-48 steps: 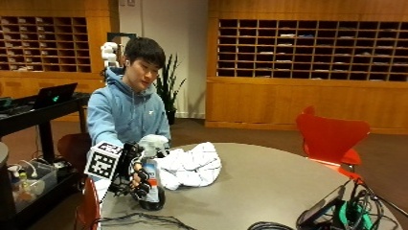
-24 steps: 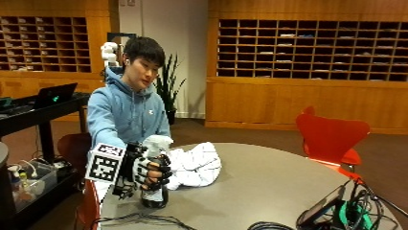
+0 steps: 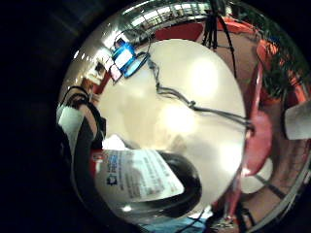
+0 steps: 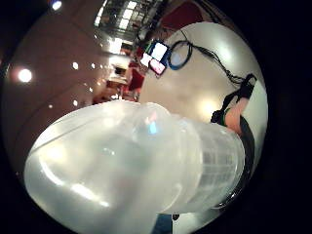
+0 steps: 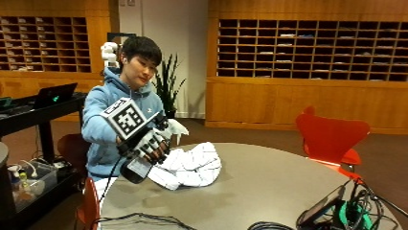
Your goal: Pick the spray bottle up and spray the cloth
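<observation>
My gloved right hand (image 5: pixel 148 143) grips the spray bottle (image 5: pixel 135 170) round its neck and holds it tilted just above the round grey table (image 5: pixel 274 187), near the table's left edge. Its white spray head (image 5: pixel 173 128) points toward the crumpled white checked cloth (image 5: pixel 191 165), which lies on the table right beside the bottle. In the little finger side palm view the dark bottle body with its white label (image 3: pixel 141 179) fills the space by my palm. The translucent white spray head (image 4: pixel 136 161) fills the thumb side palm view.
Black cables (image 5: pixel 140 221) lie along the table's front edge, and a tablet with more cables (image 5: pixel 328 211) sits at the front right. A red chair (image 5: pixel 331 139) stands behind the table at right. A dark cart with a laptop (image 5: pixel 38 100) stands at left.
My hand has lifted the bottle off the table and tipped it, so the spray head now leans toward the cloth. The cloth has not moved.
</observation>
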`<state>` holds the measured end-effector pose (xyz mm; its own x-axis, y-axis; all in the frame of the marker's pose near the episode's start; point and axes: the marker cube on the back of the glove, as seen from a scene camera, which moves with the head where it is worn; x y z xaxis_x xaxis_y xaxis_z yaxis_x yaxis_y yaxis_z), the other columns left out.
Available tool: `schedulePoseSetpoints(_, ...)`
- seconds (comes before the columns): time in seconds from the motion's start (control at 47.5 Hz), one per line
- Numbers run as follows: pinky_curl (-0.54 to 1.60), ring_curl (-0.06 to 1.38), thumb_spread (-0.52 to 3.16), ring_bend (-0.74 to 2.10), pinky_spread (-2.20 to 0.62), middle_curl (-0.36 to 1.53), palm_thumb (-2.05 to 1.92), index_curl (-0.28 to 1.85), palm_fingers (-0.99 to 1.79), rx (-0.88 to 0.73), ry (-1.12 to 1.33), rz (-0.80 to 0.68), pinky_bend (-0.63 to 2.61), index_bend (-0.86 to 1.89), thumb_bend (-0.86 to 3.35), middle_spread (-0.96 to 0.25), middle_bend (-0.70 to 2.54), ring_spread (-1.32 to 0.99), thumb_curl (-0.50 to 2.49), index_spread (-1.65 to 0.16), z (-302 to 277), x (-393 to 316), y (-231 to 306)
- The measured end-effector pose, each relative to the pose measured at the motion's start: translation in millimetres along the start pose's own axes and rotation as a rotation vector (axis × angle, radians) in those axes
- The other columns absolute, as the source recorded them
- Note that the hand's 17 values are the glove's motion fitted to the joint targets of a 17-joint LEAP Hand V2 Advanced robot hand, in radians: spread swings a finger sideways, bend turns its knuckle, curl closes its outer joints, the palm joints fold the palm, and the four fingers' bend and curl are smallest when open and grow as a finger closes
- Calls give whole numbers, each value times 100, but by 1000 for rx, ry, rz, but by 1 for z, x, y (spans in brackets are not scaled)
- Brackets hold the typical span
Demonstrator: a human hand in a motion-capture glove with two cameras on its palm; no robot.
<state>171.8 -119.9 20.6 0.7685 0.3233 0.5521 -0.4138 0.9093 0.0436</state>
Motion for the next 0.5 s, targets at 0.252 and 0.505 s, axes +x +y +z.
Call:
schedulePoseSetpoints(0.252,39,42,13,51,-29,46,93,50,139,-137,433,-183,33,40,-3,-16,52,-20,69,-21,-31,-64,21)
schedulePoseSetpoints(0.505,40,43,9,52,-29,46,92,50,139,-222,777,-263,33,40,-3,-17,53,-20,71,-21,-21,-93,39)
